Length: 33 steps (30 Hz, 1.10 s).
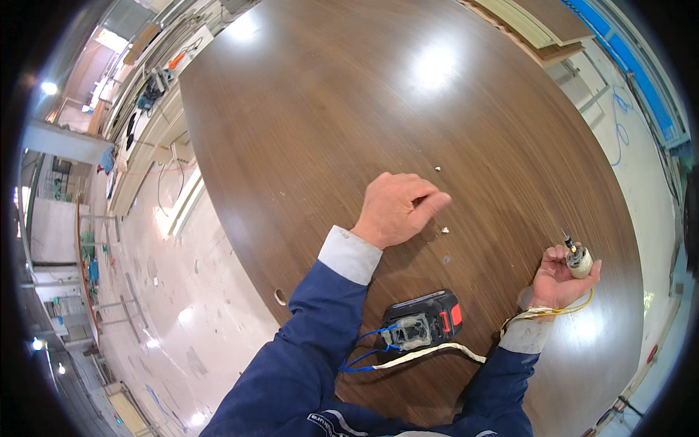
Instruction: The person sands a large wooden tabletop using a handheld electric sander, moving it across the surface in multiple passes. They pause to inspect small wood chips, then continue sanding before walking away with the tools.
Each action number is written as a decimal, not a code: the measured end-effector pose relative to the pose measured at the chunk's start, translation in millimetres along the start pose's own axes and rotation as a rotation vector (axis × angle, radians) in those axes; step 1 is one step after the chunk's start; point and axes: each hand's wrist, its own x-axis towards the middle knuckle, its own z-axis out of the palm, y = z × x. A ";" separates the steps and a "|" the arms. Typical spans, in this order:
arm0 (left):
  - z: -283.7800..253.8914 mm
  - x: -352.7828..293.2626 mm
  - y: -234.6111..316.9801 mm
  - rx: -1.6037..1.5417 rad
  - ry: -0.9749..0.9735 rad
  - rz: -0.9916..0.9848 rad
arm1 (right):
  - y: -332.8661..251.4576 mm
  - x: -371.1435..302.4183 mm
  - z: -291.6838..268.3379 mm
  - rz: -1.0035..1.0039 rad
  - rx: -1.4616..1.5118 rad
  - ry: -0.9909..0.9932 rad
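My right hand [559,280] is wrapped round a small hand-built motor drill [580,264], a tape-covered motor with a thin bit pointing up and away. Yellow wires run from it past my right wrist. Over the middle of the brown wood-grain panel [306,109], my left hand [399,210] is closed with the fingers curled under; what they hold, if anything, is hidden. White scraps [445,230] lie just to its right. Between my forearms sits a black and red battery pack [426,320], with blue wires and a pale taped cable [429,354] attached.
A round hole [280,297] pierces the panel near its left edge. Boards [528,29] are stacked at the far right. On the left, beyond a strip of pale floor [196,291], a bench [156,138] carries tools and cords. A blue cord [620,124] lies on the floor at right.
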 end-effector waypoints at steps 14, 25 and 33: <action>-3.1 -7.8 4.8 0.207 -0.213 0.111 | -2.4 7.4 -9.1 0.031 -0.052 -0.098; -3.4 -1.3 15.6 0.212 -0.156 0.114 | 4.7 -3.3 1.0 0.001 0.095 0.026; 17.6 -5.7 13.5 0.127 -0.002 0.066 | 8.5 -2.8 -1.9 0.007 0.153 0.069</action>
